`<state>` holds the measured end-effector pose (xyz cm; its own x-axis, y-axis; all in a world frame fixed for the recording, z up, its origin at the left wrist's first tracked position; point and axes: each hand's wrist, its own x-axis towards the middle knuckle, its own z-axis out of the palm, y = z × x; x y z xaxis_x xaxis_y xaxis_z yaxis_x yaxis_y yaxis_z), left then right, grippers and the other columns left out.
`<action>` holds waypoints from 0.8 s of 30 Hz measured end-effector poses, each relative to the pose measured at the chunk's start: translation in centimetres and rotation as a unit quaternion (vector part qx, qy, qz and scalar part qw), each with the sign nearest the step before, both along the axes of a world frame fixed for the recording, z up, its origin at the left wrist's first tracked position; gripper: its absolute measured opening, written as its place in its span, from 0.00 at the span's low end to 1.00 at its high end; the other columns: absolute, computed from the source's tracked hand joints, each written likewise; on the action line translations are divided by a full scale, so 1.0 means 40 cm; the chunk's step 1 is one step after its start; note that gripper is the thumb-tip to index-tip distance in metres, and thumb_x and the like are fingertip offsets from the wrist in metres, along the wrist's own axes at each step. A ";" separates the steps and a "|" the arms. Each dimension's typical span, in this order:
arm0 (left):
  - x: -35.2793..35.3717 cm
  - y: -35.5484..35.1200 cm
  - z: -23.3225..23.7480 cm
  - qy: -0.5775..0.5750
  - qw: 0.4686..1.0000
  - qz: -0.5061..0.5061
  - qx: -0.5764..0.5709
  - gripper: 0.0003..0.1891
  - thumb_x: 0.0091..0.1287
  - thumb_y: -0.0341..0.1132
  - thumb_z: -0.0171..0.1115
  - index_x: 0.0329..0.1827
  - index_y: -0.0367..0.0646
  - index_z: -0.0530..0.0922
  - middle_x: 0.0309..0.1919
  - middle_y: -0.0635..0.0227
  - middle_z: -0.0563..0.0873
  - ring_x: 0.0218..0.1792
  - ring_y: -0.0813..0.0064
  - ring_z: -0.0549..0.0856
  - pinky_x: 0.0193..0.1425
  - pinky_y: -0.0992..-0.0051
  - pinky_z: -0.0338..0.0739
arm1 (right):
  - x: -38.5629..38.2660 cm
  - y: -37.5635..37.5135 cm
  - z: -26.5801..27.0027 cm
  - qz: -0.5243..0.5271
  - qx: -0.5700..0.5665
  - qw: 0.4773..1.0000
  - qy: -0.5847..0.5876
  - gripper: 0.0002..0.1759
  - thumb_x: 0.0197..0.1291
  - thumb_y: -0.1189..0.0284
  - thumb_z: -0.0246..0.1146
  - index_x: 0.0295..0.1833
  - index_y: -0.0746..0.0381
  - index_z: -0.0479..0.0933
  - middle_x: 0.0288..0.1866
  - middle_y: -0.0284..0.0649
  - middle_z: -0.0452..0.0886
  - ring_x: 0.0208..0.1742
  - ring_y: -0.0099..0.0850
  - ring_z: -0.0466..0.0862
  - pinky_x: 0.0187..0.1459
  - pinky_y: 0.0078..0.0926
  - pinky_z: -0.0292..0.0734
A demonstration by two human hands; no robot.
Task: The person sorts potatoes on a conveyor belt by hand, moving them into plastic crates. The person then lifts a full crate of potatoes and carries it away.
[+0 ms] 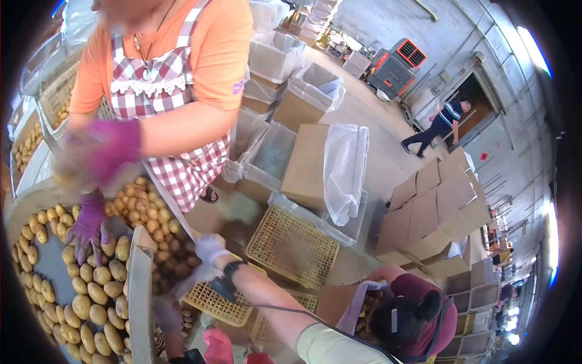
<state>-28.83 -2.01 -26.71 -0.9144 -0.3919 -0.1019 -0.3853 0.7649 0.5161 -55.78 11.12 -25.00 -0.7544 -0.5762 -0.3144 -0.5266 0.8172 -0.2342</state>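
Right arm: we see the forearm enter from the lower edge in a pale sleeve (339,346) and reach diagonally up and to the left, with a dark band (233,268) at the wrist and a dark cord (285,310) along the arm. The right hand (211,249), in a whitish glove, is extended beside the potato pile (145,209), above a yellow crate (221,300). Its fingers are blurred, and we cannot tell whether they are spread, closed or holding anything. Left arm: we find the left hand (167,313) low in the view, just beside the pale divider (141,291); it too is blurred, and its state and contents cannot be told. A pale, smeared shape (193,278) lies between the two hands; we cannot identify it.

Potatoes: we observe whole, oval to rounded tubers (98,291) with yellow-tan skins, spread over the grey surface (54,261) on the far side of the divider from the hands. The pile on the near side is smaller-looking and more orange, darkening in shadow toward the right hand.

Co-worker: a person in a checked apron (191,170) stands across from us. One purple-gloved hand (89,227) rests, fingers spread, among the tubers; the other (112,151) is raised and motion-blurred. Beyond the right hand we note another yellow crate (293,246) and a plastic-lined carton (309,164).
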 end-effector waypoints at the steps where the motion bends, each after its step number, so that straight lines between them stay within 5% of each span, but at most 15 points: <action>1: 0.049 0.022 -0.043 0.007 1.000 0.005 -0.007 0.12 0.68 0.33 0.67 0.51 0.38 0.87 0.43 0.48 0.89 0.46 0.41 0.85 0.55 0.50 0.78 | 0.042 0.063 -0.018 0.024 -0.010 1.000 -0.001 0.18 0.68 0.59 0.61 0.54 0.56 0.88 0.47 0.48 0.92 0.47 0.45 0.93 0.49 0.46 0.87; 2: 0.101 0.050 -0.097 0.039 0.997 0.039 -0.056 0.09 0.66 0.33 0.67 0.45 0.38 0.86 0.40 0.49 0.88 0.46 0.42 0.86 0.54 0.50 0.78 | 0.086 0.125 -0.036 0.045 -0.019 0.999 -0.002 0.21 0.69 0.58 0.60 0.58 0.57 0.86 0.49 0.49 0.92 0.48 0.45 0.93 0.50 0.46 0.87; 4: 0.156 0.118 -0.184 0.074 0.989 0.077 -0.103 0.07 0.64 0.33 0.68 0.39 0.39 0.86 0.37 0.51 0.88 0.45 0.44 0.86 0.53 0.49 0.78 | 0.146 0.212 -0.069 0.018 -0.054 0.998 0.020 0.17 0.69 0.59 0.59 0.47 0.58 0.89 0.45 0.48 0.92 0.46 0.47 0.93 0.46 0.47 0.87; 5: 0.179 0.159 -0.217 -0.037 0.988 0.072 -0.129 0.08 0.64 0.36 0.68 0.37 0.39 0.86 0.36 0.51 0.88 0.45 0.46 0.87 0.53 0.49 0.78 | 0.171 0.252 -0.065 0.008 -0.065 0.997 0.027 0.17 0.69 0.60 0.59 0.44 0.58 0.89 0.44 0.48 0.92 0.45 0.48 0.93 0.45 0.48 0.87; 8: 0.213 0.248 -0.047 -0.119 0.993 -0.007 -0.026 0.18 0.67 0.49 0.67 0.34 0.40 0.86 0.33 0.52 0.88 0.41 0.51 0.88 0.47 0.50 0.79 | 0.224 0.381 -0.050 0.027 -0.024 0.999 -0.005 0.18 0.67 0.58 0.60 0.42 0.59 0.88 0.42 0.50 0.92 0.43 0.49 0.92 0.44 0.49 0.87; 12: 0.320 0.366 0.067 -0.138 0.988 -0.070 0.013 0.19 0.69 0.50 0.67 0.34 0.41 0.86 0.32 0.53 0.88 0.38 0.51 0.87 0.45 0.50 0.80 | 0.439 0.619 -0.067 0.014 -0.012 0.996 -0.083 0.19 0.67 0.57 0.60 0.43 0.59 0.88 0.42 0.49 0.92 0.43 0.51 0.92 0.44 0.50 0.87; 14: 0.357 0.431 0.111 -0.144 0.984 -0.100 0.020 0.19 0.69 0.50 0.67 0.35 0.41 0.87 0.31 0.53 0.88 0.36 0.51 0.87 0.43 0.50 0.80 | 0.555 0.713 0.035 -0.050 0.026 0.984 -0.171 0.22 0.69 0.54 0.58 0.45 0.60 0.88 0.43 0.50 0.92 0.44 0.51 0.92 0.45 0.52 0.87; 16: 0.386 0.476 0.137 -0.152 0.980 -0.125 0.018 0.19 0.70 0.51 0.66 0.35 0.42 0.87 0.31 0.54 0.88 0.35 0.51 0.87 0.42 0.51 0.80 | 0.730 0.853 -0.052 -0.122 -0.024 0.976 -0.178 0.26 0.71 0.49 0.55 0.48 0.59 0.88 0.44 0.50 0.92 0.46 0.51 0.92 0.45 0.52 0.87; 18: 0.400 0.506 0.157 -0.161 0.977 -0.140 0.015 0.19 0.71 0.51 0.66 0.35 0.42 0.87 0.30 0.55 0.88 0.33 0.51 0.87 0.40 0.51 0.80 | 0.861 0.934 -0.023 -0.163 0.061 0.951 -0.257 0.29 0.72 0.46 0.54 0.52 0.58 0.88 0.46 0.49 0.92 0.48 0.51 0.92 0.47 0.53 0.87; 24: 0.485 0.492 0.144 -0.171 0.974 -0.146 -0.034 0.20 0.73 0.53 0.66 0.36 0.44 0.87 0.29 0.56 0.88 0.29 0.51 0.86 0.36 0.51 0.81 | 1.128 1.039 0.003 -0.250 0.046 0.895 -0.366 0.30 0.73 0.48 0.56 0.56 0.65 0.86 0.50 0.51 0.91 0.51 0.48 0.92 0.54 0.45 0.85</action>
